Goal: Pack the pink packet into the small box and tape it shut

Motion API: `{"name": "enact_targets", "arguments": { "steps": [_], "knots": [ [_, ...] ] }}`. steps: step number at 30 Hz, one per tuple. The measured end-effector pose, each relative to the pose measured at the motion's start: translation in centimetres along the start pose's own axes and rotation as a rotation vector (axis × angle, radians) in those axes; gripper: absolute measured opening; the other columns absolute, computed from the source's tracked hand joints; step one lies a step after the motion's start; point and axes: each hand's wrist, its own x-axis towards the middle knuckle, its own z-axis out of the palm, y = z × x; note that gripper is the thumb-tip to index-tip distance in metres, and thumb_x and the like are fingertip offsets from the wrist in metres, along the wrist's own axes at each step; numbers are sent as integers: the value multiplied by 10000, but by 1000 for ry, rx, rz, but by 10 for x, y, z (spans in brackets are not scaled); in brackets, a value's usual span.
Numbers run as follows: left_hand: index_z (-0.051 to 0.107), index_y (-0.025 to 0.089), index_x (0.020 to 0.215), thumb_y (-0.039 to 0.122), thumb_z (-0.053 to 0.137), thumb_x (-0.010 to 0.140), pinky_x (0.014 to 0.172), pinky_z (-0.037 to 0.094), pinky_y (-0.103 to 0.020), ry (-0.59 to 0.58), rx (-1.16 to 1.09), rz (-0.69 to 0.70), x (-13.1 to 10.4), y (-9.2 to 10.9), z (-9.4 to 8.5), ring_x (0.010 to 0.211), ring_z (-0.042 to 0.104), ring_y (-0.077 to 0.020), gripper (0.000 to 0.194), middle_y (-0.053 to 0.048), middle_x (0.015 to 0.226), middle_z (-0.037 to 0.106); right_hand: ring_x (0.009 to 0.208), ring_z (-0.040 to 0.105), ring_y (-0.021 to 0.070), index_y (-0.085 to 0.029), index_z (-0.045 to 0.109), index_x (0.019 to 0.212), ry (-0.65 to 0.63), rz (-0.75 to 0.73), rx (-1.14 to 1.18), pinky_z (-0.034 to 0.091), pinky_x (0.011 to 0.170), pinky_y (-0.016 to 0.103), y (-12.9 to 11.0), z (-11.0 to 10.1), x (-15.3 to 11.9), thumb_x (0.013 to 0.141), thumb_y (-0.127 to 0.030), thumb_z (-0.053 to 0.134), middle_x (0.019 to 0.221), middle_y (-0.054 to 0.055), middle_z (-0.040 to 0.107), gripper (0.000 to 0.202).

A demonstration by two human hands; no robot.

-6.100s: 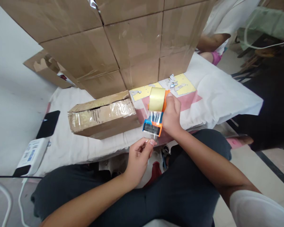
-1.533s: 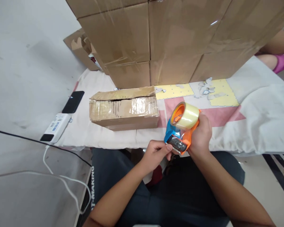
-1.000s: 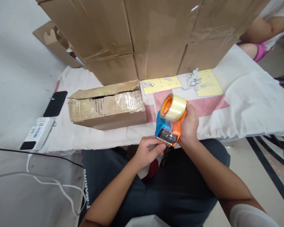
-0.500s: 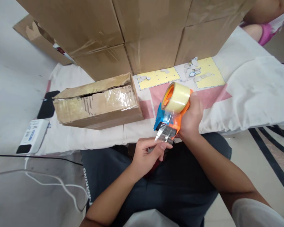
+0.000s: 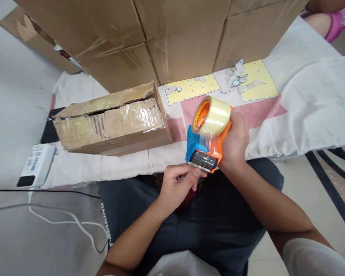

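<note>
My right hand (image 5: 236, 138) is wrapped round the handle of an orange and blue tape dispenser (image 5: 197, 142), which I hold up over the bed's edge. A thick roll of clear packing tape (image 5: 215, 117) sits on it, and a strip runs down over the black roller to the toothed metal blade. Just below the blade, my left hand (image 5: 178, 188) is closed, thumb against forefinger, pinching the tape's end; the fingertips partly hide it. To the left, a worn cardboard box (image 5: 115, 126) lies with a ragged gap along its top and shiny tape at its right end.
Large taped cartons (image 5: 184, 50) stand stacked at the back. Torn paper scraps (image 5: 235, 74) lie on yellow printed patches of the sheet (image 5: 310, 99). At left are a white power strip (image 5: 37, 165), a black phone-like slab (image 5: 49, 130) and cables. Part of another person (image 5: 323, 25) shows at top right.
The strip of tape that stood loose off the roller now lies flat against it. The dispenser has tipped slightly, and my left hand stays at the blade. The view has shifted a little.
</note>
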Motion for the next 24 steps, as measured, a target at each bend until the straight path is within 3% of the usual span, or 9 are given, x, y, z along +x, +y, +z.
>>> {"name": "enact_targets", "arguments": {
  "steps": [7, 13, 18, 24],
  "knots": [
    [803, 169, 780, 388, 608, 963, 540, 469, -224, -2, 30, 60, 2, -2, 0, 442, 527, -91, 346, 19, 462, 596, 623, 579, 86, -236, 409, 648, 103, -17, 22, 489, 555, 223, 4, 0, 1, 951, -360, 559, 635, -61, 499, 361],
    [758, 180, 650, 324, 605, 968, 560, 493, -230, -1, 69, 138, 2, -1, 0, 493, 586, -110, 381, 0, 483, 622, 559, 479, 82, -230, 405, 662, 103, 61, 47, 440, 498, 213, 7, 0, 1, 925, -343, 565, 620, -62, 440, 328],
    [809, 190, 808, 305, 607, 968, 549, 500, -228, -1, 108, 184, 2, -3, -2, 499, 603, -120, 282, 7, 482, 614, 562, 456, 92, -235, 384, 679, 39, 72, -2, 415, 500, 219, 9, -2, 1, 918, -432, 572, 631, -58, 381, 363],
    [803, 192, 779, 279, 624, 956, 622, 555, -230, 47, 134, 280, 4, -7, 1, 646, 711, -144, 266, -36, 665, 750, 515, 393, 92, -244, 329, 670, 43, 144, 26, 395, 482, 234, 9, 1, 0, 902, -413, 578, 604, -65, 341, 379]
  ]
}}
